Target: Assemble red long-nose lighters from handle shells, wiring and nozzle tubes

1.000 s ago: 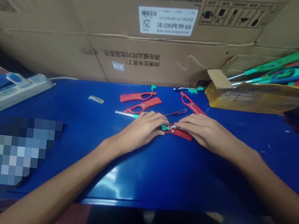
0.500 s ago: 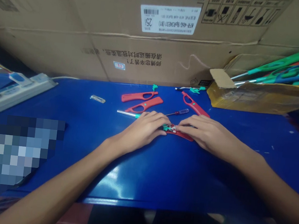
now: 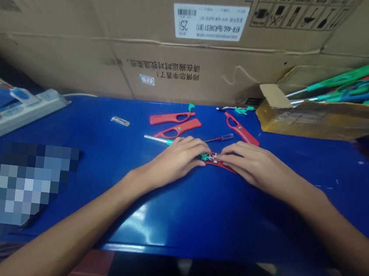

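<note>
The fingers [image 3: 203, 148] of the left hand [image 3: 177, 159] and those of the right hand [image 3: 251, 161] meet over a red lighter shell [image 3: 223, 165] lying flat on the blue surface [image 3: 196, 209], just in front of the person. Both hands lie palm down with fingers stretched out and pressed on the shell, not clenched around it; between the fingertips a small green trigger part [image 3: 204, 157] and some pale wire show on the shell's near end. The rest of the shell is mostly hidden under the right hand.

Just behind the left hand lies a metal tube with a green tip [image 3: 156, 139], and behind the fingertips a small screwdriver with a blue handle [image 3: 220, 138]. Farther back rest three more red shells: two side by side [image 3: 176, 124] and one slanted to the right [image 3: 241, 130]. A small clear plastic piece [image 3: 120, 121] lies apart to the left. At the far right an open carton [image 3: 321, 117] holds finished long lighters in green, blue and red [image 3: 351, 85]. A large cardboard box [image 3: 194, 47] stands along the back edge, and a pale device [image 3: 19, 105] sits at the left
</note>
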{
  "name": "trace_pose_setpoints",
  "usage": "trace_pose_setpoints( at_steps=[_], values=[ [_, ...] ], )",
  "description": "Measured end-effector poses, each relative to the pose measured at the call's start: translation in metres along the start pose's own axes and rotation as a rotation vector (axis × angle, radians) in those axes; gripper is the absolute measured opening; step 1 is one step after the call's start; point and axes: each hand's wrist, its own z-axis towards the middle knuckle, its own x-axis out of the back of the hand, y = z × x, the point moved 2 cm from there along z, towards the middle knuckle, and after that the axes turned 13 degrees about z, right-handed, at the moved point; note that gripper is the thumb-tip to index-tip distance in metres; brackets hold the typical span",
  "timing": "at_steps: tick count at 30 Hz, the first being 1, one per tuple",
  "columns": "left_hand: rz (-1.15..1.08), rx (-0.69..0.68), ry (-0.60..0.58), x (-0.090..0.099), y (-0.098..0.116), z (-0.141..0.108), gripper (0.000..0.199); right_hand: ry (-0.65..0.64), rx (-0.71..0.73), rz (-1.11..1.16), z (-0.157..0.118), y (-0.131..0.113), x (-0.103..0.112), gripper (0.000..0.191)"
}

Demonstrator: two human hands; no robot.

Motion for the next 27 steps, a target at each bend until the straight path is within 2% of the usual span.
trace_pose_setpoints(
  at_steps=[10, 27],
  values=[
    [-0.003, -0.008, 0.002, 0.0013, 0.0003, -0.0009, 0.025, 0.040, 0.011, 0.035, -0.0013, 0.0003, 0.0023, 0.029],
    [-0.009, -0.010, 0.002, 0.0006, -0.0006, -0.0008, 0.025, -0.001, 0.011, -0.019, 0.0003, -0.0008, -0.0009, 0.031]
  ],
)
